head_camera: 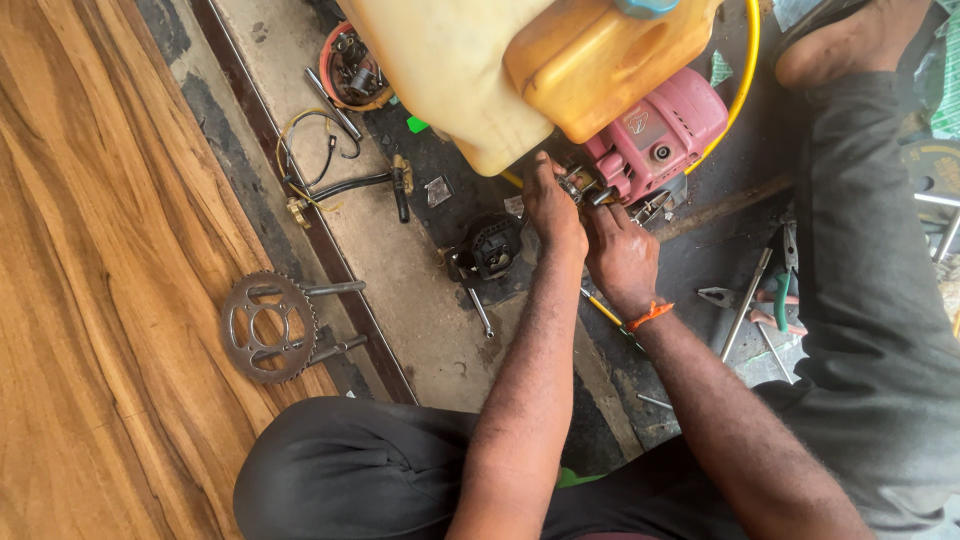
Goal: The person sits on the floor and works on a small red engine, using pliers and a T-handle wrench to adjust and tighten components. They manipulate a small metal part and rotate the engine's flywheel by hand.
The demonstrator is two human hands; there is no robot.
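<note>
We've got a pink-red engine housing (665, 135) under a cream tank (450, 70) and an amber-yellow jug (590, 70) with a blue cap (645, 7). A yellow hose (748, 70) loops behind. The sprocket (268, 327) is dull grey steel, lying on striped brown wood-grain boards (90, 270). There's an orange band (650, 315) on the wrist, an orange-rimmed bowl (352, 68) of dark bits, green-handled pliers (782, 300), and dark grey trousers (340, 465).

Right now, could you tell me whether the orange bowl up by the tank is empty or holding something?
Holding something: the orange bowl contains a heap of small dark metal parts, visible inside its rim beside the cream tank.
</note>
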